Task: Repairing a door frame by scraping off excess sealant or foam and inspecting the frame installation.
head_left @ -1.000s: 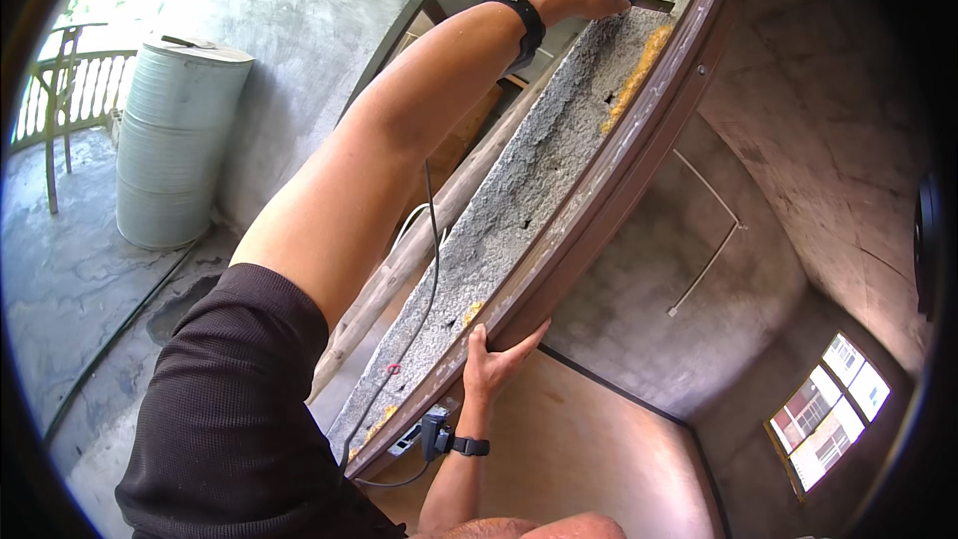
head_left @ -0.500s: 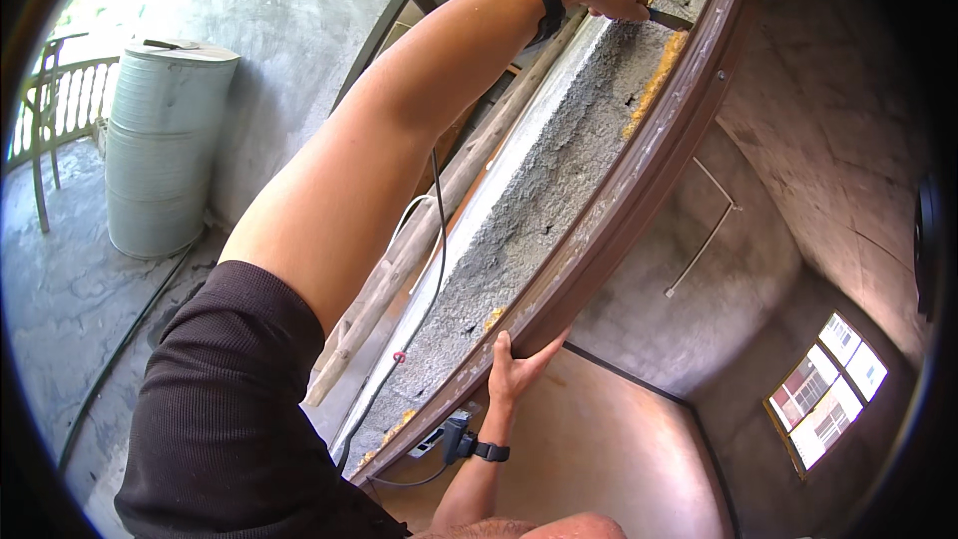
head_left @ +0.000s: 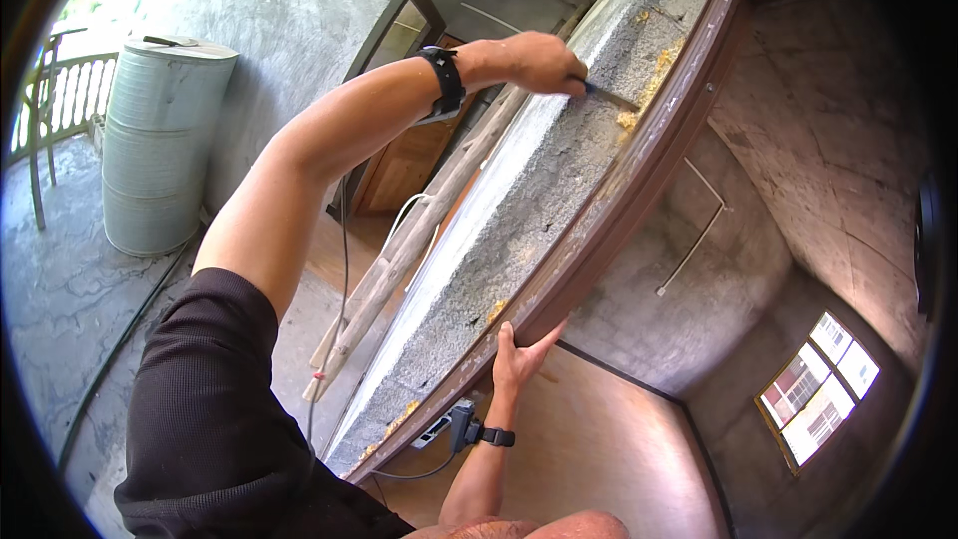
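Observation:
A knife (head_left: pixel 611 98) with a dark handle is gripped in my left hand (head_left: pixel 544 62), high on the bare wall edge (head_left: pixel 559 190). Its thin blade reaches right, toward the seam along the brown frame (head_left: pixel 609 240). At the tip sits a ragged lump of yellow foam (head_left: pixel 628 121), and more foam (head_left: pixel 664 62) fills the seam above it. Lower down, my right hand (head_left: pixel 514 359) rests against the frame, its thumb over the edge and its fingers spread on the inner face. Small foam bits (head_left: pixel 496 310) show in the seam near that thumb.
Left of the wall, wooden poles (head_left: pixel 439 210) lean beside a hanging dark cable (head_left: pixel 345 240). A ribbed pale drum (head_left: pixel 160 155) stands at far left, near a balustrade (head_left: pixel 85 95). A device with a cable (head_left: pixel 461 427) is by my right wrist. A window (head_left: pixel 820 389) is at right.
My left hand has come down and left along the wall edge with the knife. The upper foam strip looks more broken, with a lump at the blade. My right hand stays on the frame.

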### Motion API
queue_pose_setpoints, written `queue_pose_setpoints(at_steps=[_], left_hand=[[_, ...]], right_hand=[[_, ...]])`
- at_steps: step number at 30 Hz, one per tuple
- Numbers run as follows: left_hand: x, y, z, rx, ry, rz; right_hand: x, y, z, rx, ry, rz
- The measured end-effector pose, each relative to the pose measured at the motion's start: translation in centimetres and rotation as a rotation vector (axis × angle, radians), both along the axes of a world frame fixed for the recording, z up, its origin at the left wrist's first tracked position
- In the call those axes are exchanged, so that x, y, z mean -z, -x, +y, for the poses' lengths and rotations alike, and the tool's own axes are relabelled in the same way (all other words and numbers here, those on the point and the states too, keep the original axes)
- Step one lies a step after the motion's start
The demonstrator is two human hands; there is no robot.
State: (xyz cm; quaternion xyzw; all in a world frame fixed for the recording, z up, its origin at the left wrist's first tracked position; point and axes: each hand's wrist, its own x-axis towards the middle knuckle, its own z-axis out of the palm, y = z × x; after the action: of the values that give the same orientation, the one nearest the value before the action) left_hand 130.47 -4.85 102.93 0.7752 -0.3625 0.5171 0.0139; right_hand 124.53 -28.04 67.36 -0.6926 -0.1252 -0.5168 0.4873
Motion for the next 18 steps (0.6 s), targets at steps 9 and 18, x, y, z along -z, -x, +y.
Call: queue_pose_setpoints(at_steps=[9,18], left_hand=[[-8.5,1.2,-1.2,-0.009,0.425,0.060],[-6.5,0.0,-1.8,-0.038,0.359,0.231]], right_hand=[[0.2,-0.2,-0.2,-0.037,0.014,-0.008],[0.4,-0.6,-0.5,-0.063,0.033,-0.041]])
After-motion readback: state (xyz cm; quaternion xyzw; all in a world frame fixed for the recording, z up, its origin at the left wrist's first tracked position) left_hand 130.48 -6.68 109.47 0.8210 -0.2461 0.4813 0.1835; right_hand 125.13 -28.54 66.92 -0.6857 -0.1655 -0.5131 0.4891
